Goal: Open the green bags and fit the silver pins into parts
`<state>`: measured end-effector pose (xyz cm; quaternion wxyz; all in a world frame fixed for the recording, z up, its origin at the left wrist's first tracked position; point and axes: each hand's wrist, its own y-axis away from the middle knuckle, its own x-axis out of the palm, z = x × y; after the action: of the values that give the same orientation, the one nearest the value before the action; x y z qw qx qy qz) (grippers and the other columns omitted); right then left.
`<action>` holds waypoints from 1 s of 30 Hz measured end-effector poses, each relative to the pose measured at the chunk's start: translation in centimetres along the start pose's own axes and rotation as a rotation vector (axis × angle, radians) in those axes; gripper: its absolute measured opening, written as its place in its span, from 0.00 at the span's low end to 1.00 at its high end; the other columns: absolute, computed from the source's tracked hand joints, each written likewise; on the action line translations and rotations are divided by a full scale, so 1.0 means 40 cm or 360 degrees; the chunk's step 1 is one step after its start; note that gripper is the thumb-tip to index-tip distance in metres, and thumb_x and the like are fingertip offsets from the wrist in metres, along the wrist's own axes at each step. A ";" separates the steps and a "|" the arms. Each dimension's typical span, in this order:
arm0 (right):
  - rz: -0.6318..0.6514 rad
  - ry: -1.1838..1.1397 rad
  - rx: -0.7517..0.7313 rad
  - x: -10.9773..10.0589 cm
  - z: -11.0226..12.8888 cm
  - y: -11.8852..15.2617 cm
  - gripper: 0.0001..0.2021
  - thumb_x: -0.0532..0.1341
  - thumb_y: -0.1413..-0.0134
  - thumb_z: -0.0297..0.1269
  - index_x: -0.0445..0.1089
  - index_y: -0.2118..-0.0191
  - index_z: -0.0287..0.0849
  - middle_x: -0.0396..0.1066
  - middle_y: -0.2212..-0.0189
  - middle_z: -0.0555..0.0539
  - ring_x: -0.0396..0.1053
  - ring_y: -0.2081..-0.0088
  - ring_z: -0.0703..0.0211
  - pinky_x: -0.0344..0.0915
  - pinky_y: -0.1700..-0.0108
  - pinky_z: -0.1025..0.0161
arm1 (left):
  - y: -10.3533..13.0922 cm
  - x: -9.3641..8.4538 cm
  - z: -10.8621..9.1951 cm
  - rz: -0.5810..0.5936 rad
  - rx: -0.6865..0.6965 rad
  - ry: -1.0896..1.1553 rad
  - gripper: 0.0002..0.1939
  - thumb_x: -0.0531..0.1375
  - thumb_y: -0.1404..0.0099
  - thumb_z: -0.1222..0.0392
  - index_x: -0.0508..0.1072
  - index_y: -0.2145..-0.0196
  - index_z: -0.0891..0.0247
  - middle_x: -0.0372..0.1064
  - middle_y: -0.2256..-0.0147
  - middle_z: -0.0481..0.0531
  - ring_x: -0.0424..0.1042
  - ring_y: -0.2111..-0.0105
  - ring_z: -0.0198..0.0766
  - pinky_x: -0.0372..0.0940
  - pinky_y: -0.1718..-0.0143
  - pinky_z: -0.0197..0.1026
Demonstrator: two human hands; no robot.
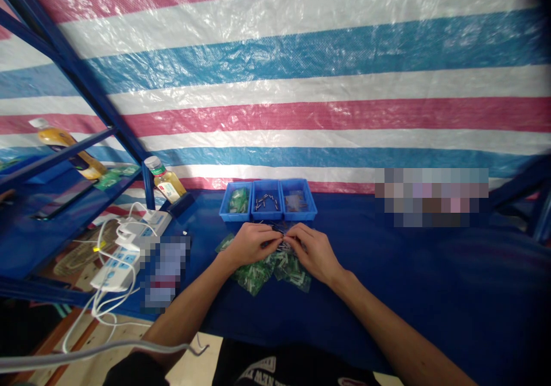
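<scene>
Both of my hands meet over the blue table, fingertips nearly touching. My left hand (255,244) is closed in a pinch, and so is my right hand (313,250); whatever sits between the fingers is too small to make out. Under and in front of them lie several small clear packets with green print (255,276), some with pale pieces inside. Loose dark and silvery slim pieces lie just behind the fingertips. Beyond stand three blue bins: the left bin (235,217) holds green packets, the middle bin (267,216) dark slim pieces, the right bin (300,215) small brownish pieces in clear wrap.
On the left are a white power strip (112,271) with tangled white cables, a bottle of yellow drink (169,184) and a blurred-out flat item (167,271). A blue metal frame (92,96) rises there. A striped plastic sheet (301,113) hangs behind the table (387,283).
</scene>
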<state>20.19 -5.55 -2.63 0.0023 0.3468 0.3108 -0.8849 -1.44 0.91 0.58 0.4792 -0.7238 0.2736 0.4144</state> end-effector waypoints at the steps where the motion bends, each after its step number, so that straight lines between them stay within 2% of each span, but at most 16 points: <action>1: -0.0005 -0.0003 -0.0005 0.000 0.000 0.000 0.05 0.58 0.30 0.38 0.71 0.57 0.46 0.73 0.66 0.48 0.72 0.67 0.58 0.68 0.61 0.61 | 0.000 0.000 0.001 0.0002 -0.0006 0.0013 0.14 0.55 0.25 0.59 0.79 0.63 0.63 0.70 0.74 0.50 0.70 0.73 0.33 0.62 0.69 0.35; 4: 0.0023 -0.0006 -0.0050 -0.001 0.001 0.000 0.06 0.58 0.30 0.36 0.69 0.52 0.47 0.74 0.64 0.48 0.72 0.66 0.57 0.68 0.62 0.61 | 0.002 0.001 0.005 -0.0020 -0.0029 0.0059 0.13 0.55 0.25 0.59 0.79 0.62 0.64 0.71 0.73 0.51 0.71 0.72 0.33 0.63 0.68 0.35; 8: 0.0060 -0.0015 -0.0104 0.001 0.001 -0.001 0.08 0.54 0.29 0.32 0.70 0.54 0.47 0.74 0.60 0.46 0.74 0.63 0.56 0.69 0.58 0.60 | 0.003 0.003 0.008 -0.0043 -0.0041 0.0078 0.13 0.56 0.26 0.58 0.79 0.62 0.64 0.72 0.73 0.51 0.71 0.72 0.33 0.64 0.67 0.35; 30: -0.0003 0.0042 -0.0039 0.002 -0.002 0.000 0.07 0.55 0.29 0.33 0.71 0.56 0.47 0.74 0.62 0.47 0.74 0.64 0.57 0.69 0.58 0.61 | 0.004 0.004 0.007 -0.0033 -0.0037 0.0068 0.14 0.56 0.25 0.57 0.81 0.61 0.63 0.73 0.73 0.52 0.71 0.73 0.33 0.65 0.68 0.35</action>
<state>20.17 -5.47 -2.72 0.0018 0.3581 0.3218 -0.8765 -1.56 1.11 0.30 0.4689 -0.7409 0.2714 0.3969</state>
